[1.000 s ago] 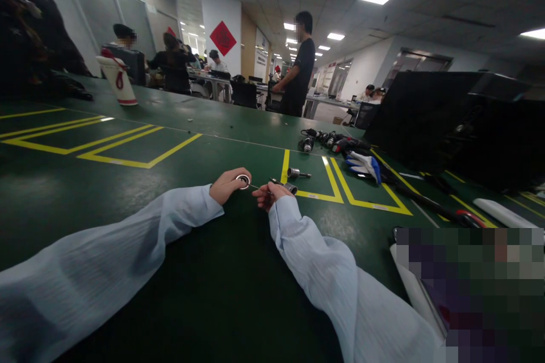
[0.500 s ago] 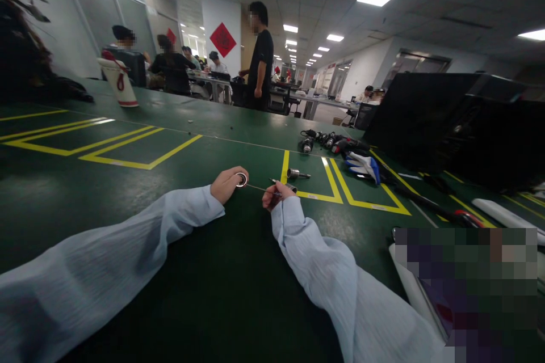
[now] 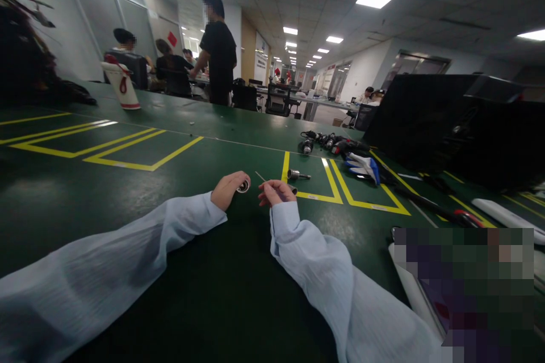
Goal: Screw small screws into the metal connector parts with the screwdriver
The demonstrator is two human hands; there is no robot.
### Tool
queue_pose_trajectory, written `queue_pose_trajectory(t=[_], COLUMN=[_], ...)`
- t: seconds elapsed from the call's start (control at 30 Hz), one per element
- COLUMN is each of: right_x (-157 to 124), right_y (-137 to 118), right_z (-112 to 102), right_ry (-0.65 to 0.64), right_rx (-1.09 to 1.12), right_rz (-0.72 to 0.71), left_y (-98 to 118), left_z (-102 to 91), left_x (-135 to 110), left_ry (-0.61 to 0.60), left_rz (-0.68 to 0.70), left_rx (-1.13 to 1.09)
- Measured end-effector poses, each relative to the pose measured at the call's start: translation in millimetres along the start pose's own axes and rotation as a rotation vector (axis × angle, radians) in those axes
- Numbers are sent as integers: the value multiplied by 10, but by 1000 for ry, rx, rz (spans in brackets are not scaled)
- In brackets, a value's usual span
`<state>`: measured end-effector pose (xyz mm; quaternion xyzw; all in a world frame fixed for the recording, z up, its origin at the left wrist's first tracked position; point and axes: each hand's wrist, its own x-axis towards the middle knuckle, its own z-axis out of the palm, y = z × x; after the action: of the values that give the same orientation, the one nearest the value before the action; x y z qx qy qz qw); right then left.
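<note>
1. The left arm, in a light blue sleeve, reaches from the near left, and the left hand [image 3: 227,190] is low over the green bench [image 3: 204,295].
2. The fingers of this hand are bent and clamped on a round metal part [image 3: 243,186], which is at its right end, with the round end visible.
3. The right arm comes from the near right, and the right hand [image 3: 276,191] is just beside the left one; the two hands are apart.
4. Its fingers are pinched together on a thin rod [image 3: 260,176]. The rod's free tip points to the far left and does not touch the round part.
5. A metal piece [image 3: 293,189] is partly hidden behind the right hand.
6. Farther right, a metal socket [image 3: 293,174] lies inside a yellow tape frame [image 3: 334,181].
</note>
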<state>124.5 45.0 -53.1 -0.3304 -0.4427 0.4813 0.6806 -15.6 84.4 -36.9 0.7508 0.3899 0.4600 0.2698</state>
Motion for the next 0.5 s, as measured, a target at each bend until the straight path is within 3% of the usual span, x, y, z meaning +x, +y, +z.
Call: queue_pose_trajectory(t=[0.1,0.23,0.37,0.5], right_x=[-28,-29,-9,-10], right_y=[31,81,61,-40], right_z=[12,6,-1,4], right_ry=[0,-147,-299,-293], right_rx=[-208,-520,-766,-846], right_rz=[-102,-377,-589,-722], left_y=[19,-11,-22,91], left_z=[72,154,204,217], left_x=[-57,-126,-219,-306], left_ry=[22,51,3,-53], left_rz=[-50,-90,-58,10], left_rx=[-82,-192,-295,-258])
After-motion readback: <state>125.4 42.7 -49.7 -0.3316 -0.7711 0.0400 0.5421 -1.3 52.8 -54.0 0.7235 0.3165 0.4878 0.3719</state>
